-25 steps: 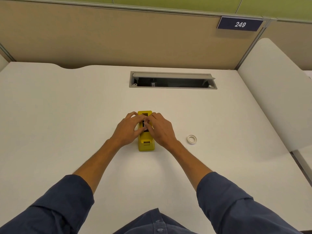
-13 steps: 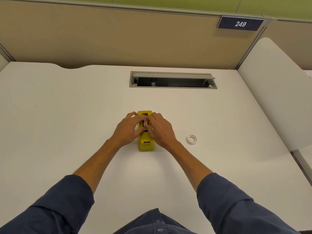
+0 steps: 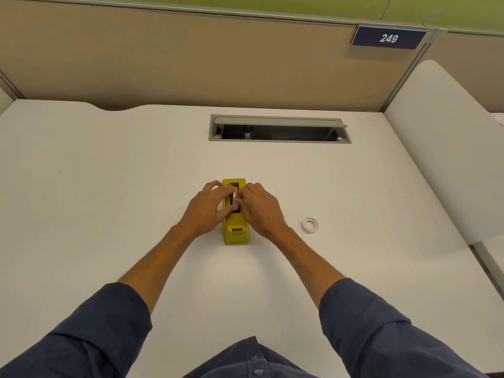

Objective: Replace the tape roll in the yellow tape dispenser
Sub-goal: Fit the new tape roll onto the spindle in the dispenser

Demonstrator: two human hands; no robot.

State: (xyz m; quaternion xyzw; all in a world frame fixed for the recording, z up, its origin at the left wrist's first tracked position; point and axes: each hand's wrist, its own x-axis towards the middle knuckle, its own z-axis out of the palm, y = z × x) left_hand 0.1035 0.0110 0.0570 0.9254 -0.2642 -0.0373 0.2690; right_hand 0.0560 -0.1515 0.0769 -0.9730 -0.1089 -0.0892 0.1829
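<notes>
The yellow tape dispenser point(image 3: 236, 232) stands in the middle of the white desk point(image 3: 109, 186), its cutter end toward me. My left hand point(image 3: 205, 211) and my right hand point(image 3: 261, 208) meet over its open slot. Their fingertips pinch a tape roll point(image 3: 235, 198) that sits in or just above the slot; most of the roll is hidden by my fingers. A second small white tape roll point(image 3: 310, 225) lies flat on the desk to the right of my right hand, untouched.
An open grey cable hatch point(image 3: 279, 129) is set in the desk behind the dispenser. A tan partition point(image 3: 191, 58) with a "249" sign point(image 3: 388, 38) closes the far side. A white curved panel point(image 3: 447, 148) borders the right.
Both hands stay over the dispenser; the fingertips have shifted slightly around the roll in the slot. The loose roll on the right has not moved.
</notes>
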